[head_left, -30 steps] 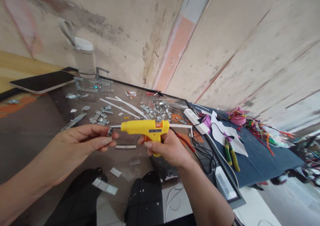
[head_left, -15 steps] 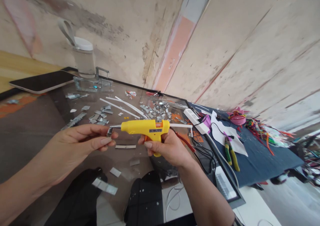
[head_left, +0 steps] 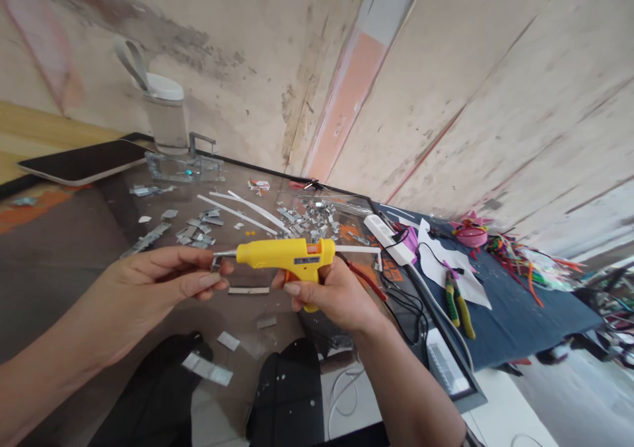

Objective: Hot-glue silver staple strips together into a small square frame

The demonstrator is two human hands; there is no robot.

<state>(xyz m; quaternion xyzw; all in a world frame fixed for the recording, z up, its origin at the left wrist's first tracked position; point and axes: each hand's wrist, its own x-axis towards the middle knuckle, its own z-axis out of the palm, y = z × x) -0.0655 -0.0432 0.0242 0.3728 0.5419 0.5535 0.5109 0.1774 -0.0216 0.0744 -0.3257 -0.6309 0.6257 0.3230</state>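
Observation:
A yellow glue gun [head_left: 277, 253] lies level in my right hand [head_left: 331, 292], whose fingers wrap round its handle. A white glue stick [head_left: 357, 249] sticks out of its back end. The gun's metal nozzle points left and reaches the fingertips of my left hand [head_left: 171, 278]. Between thumb and fingers, my left hand pinches a small silvery piece [head_left: 216, 262], mostly hidden by the fingers. Whether the nozzle touches the piece is too small to tell.
Silvery scraps [head_left: 310, 219] and white glue sticks [head_left: 238, 214] lie behind the hands. A bottle [head_left: 167, 120] and a tablet [head_left: 86, 161] stand at the back left. At the right are a power strip [head_left: 389, 239], green-handled pliers [head_left: 458, 305] and black cables [head_left: 403, 308].
The glue gun has shifted slightly left, bringing its nozzle closer to the left fingertips. My left hand has hardly moved.

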